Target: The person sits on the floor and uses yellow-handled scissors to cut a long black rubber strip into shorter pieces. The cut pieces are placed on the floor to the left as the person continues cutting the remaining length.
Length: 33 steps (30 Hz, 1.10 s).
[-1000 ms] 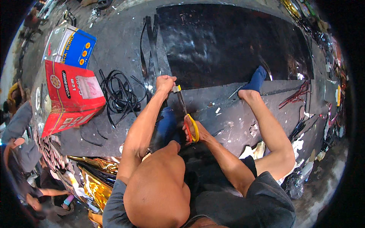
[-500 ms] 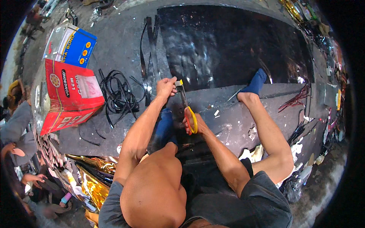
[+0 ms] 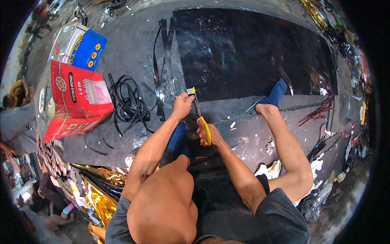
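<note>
My right hand [image 3: 206,133] is closed around the yellow and red handles of a pair of scissors [image 3: 197,109], whose blades point away from me. My left hand [image 3: 183,105] is closed in a pinch beside the blade tips. A small pale and yellow piece [image 3: 191,91] shows at its fingertips, too small to name surely. Both hands are near the front left corner of a large black sheet [image 3: 252,53] spread flat on the dark work surface. Just left of the sheet lie several long black strips [image 3: 165,53].
A red box [image 3: 79,97] and a blue and white box [image 3: 85,46] stand at the left. Beside them is a tangle of black cord [image 3: 130,101]. Dark red strips [image 3: 319,112] lie at right, gold foil [image 3: 99,199] at lower left. My socked foot [image 3: 277,91] rests at the sheet's edge.
The view has shifted slightly, so the sheet and boxes sit a little lower and to the right. My left hand has drawn a little nearer to me; the scissors stay in my right hand.
</note>
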### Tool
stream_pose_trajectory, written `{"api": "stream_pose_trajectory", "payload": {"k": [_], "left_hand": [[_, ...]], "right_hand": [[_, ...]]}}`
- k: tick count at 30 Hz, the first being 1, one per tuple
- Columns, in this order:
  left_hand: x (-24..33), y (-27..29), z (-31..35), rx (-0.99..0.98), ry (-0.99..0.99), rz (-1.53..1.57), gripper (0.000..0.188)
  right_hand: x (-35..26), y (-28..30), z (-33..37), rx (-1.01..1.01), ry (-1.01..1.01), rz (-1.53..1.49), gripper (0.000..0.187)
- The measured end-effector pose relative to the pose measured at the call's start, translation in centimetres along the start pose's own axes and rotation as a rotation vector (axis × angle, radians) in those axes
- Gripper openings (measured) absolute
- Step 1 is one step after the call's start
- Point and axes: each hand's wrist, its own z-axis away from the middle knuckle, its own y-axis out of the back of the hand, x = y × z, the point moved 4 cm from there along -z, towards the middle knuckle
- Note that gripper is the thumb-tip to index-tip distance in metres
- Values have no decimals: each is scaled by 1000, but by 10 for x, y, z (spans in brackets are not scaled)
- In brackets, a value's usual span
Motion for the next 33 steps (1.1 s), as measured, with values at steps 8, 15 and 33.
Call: {"api": "stream_pose_trajectory", "payload": {"k": [8,15,33], "left_hand": [[4,1,2,125,-167,-258,30],[2,1,3,137,-184,-238,29],[6,-6,4,9,57,266,17]], "right_hand": [[-13,-4,2,21,16,7,82],[-14,-5,3,20,41,-15,80],[-31,-4,-6,102,55,5,78]]}}
